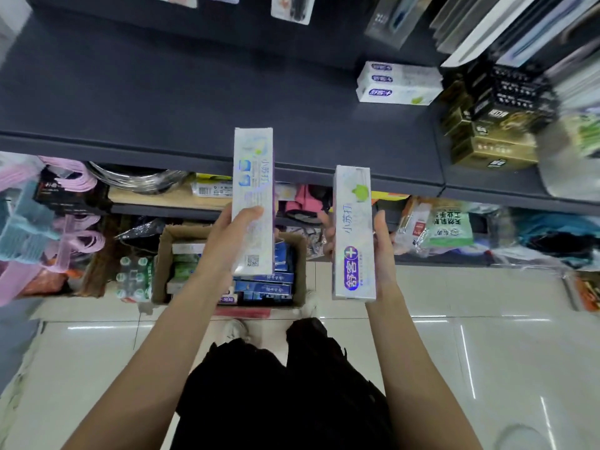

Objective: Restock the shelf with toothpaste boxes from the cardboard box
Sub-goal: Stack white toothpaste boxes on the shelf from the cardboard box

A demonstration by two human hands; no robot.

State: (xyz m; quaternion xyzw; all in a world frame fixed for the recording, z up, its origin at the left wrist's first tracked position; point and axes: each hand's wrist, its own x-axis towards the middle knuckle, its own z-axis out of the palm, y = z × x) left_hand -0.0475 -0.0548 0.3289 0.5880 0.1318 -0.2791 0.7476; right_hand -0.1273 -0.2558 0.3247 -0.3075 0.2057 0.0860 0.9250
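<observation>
My left hand (227, 241) grips a white toothpaste box (253, 177) lengthwise, its far end over the front edge of the dark grey shelf (162, 102). My right hand (383, 251) holds a second white toothpaste box (353, 232) with a purple logo, just short of the shelf edge. Three matching white boxes (397, 82) lie stacked on the shelf at the back right. Below my hands, on the floor, the open cardboard box (162, 254) holds several blue, green and white toothpaste boxes.
Black and gold boxes (493, 125) stand on the shelf at the right. Packaged goods hang above the shelf. Lower shelves carry pink hangers (65, 186), bags and bottles. A white tiled floor (487, 352) lies under my feet.
</observation>
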